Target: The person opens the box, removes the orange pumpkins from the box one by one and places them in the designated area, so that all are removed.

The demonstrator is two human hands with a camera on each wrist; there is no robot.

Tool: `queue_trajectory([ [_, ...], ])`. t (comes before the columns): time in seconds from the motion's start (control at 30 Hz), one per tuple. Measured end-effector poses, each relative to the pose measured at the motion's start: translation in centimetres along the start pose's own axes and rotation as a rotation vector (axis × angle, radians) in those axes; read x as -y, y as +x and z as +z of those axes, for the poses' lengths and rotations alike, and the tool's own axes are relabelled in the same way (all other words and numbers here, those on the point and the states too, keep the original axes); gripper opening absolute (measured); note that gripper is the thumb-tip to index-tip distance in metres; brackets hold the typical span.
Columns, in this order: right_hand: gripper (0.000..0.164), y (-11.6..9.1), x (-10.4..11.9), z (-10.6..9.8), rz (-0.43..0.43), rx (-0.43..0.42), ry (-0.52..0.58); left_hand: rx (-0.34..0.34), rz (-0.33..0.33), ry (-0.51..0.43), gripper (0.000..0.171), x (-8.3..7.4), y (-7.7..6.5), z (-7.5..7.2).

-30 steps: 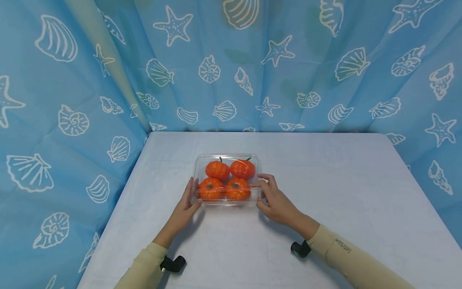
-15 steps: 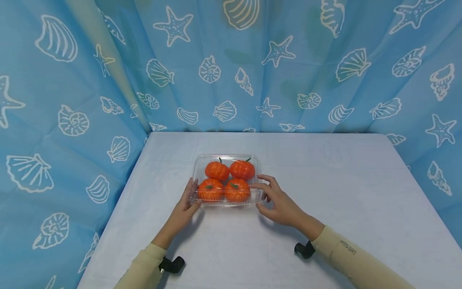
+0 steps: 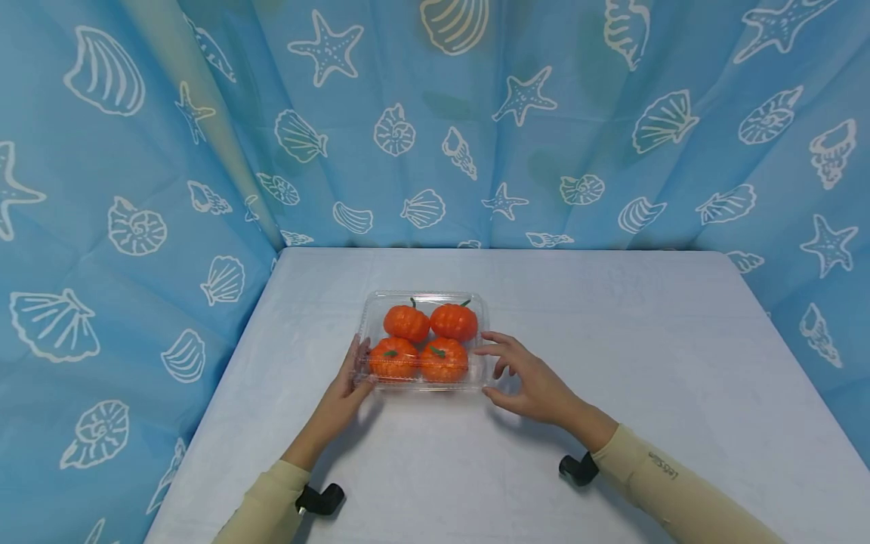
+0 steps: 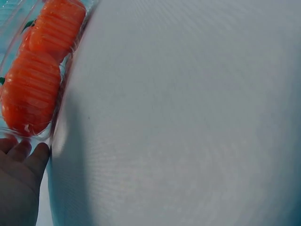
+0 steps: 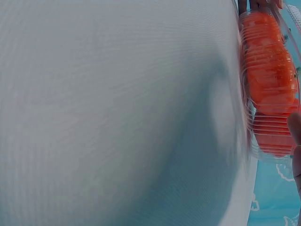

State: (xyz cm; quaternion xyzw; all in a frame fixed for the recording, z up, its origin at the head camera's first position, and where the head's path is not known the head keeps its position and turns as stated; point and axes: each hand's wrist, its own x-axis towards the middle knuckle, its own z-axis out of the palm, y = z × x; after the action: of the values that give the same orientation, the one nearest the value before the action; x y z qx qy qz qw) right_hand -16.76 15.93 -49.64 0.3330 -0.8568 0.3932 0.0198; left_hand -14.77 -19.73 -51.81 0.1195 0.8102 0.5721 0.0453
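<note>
A clear plastic clamshell box, lid down, lies on the white tabletop with several orange pumpkins with green stems inside. My left hand holds the box by its left end, fingers along the side and thumb at the near corner. In the left wrist view the fingertips of that hand meet the box's end. My right hand is at the box's right end, thumb and fingers spread apart, the upper fingertips reaching over its edge. Part of this hand shows at the border of the right wrist view.
The white cloth-covered table extends to both sides of the box. Behind and to the left hangs a blue curtain printed with shells and starfish. A black wrist camera is strapped to each forearm.
The box has slid slightly left and nearer along with my left hand. My right forearm has shifted a little right, and its fingers have drawn back slightly relative to the box's edge.
</note>
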Motion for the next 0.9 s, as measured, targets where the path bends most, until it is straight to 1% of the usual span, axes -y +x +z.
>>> queue_trajectory([
  [0.17, 0.062, 0.1, -0.1, -0.3, -0.015, -0.015, -0.012, 0.005, -0.028, 0.021, 0.087, 0.1, 0.0, -0.1],
  [0.37, 0.058, 0.2, -0.2, -0.8, -0.045, -0.06, -0.022, 0.014, -0.024, 0.019, 0.09, 0.1, 0.2, -0.2],
  [0.5, 0.058, 0.4, -0.3, -1.0, -0.048, -0.091, -0.046, 0.001, -0.042, 0.035, 0.091, -0.1, 0.1, -0.2],
  [0.67, 0.059, 0.7, -0.1, -1.5, -0.056, -0.127, -0.056, -0.007, -0.068, 0.025, 0.09, -0.2, 0.1, -0.1],
  [0.9, 0.06, 1.4, 0.3, -2.3, -0.109, -0.199, -0.077, 0.005, -0.107, 0.022, 0.091, -0.1, -0.1, -0.2],
])
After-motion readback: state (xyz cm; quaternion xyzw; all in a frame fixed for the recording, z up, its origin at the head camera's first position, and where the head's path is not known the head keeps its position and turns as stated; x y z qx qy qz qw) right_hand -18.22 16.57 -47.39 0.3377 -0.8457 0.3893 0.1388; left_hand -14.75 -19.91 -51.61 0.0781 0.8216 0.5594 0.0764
